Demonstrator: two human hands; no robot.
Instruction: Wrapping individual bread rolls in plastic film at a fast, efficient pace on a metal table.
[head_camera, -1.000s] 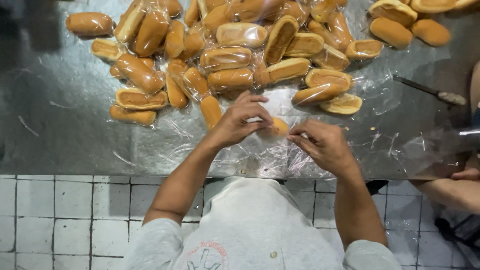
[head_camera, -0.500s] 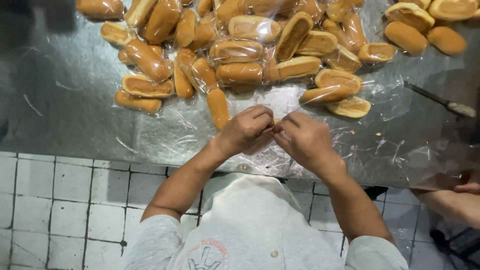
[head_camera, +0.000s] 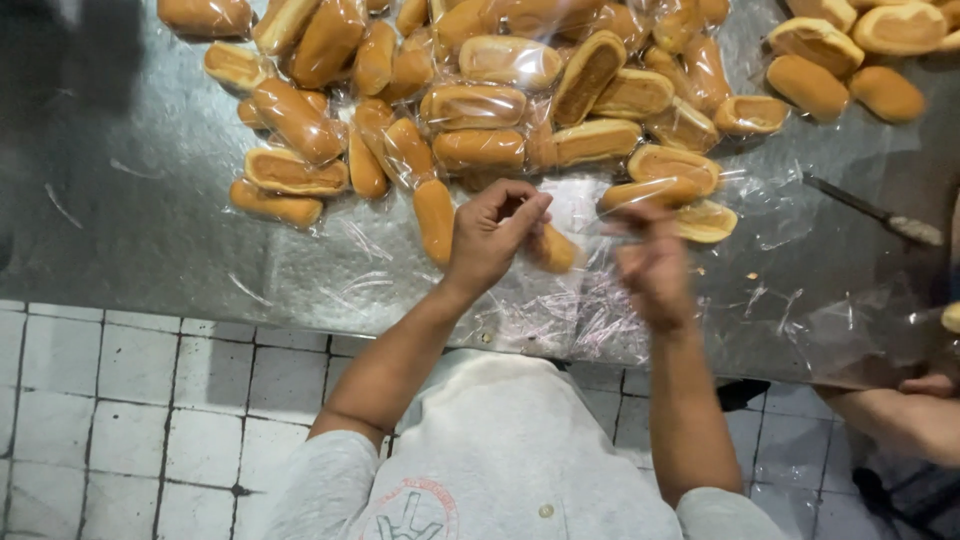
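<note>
pinching a wrapped bread roll (head_camera: 553, 250), the left hand (head_camera: 490, 235) curls its fingers shut above the steel table (head_camera: 120, 200). the right hand (head_camera: 652, 268) is raised and blurred; its finger spread cannot be told.

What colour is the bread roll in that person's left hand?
Golden brown, a bread roll pinched in the left hand; the head view shows it.

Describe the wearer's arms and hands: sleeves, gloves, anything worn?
Both hands, left hand and right hand, are bare: no gloves, and no rings or watch can be made out. The right one is motion-blurred. Forearms are uncovered; short light grey T-shirt sleeves end above the elbows.
</note>
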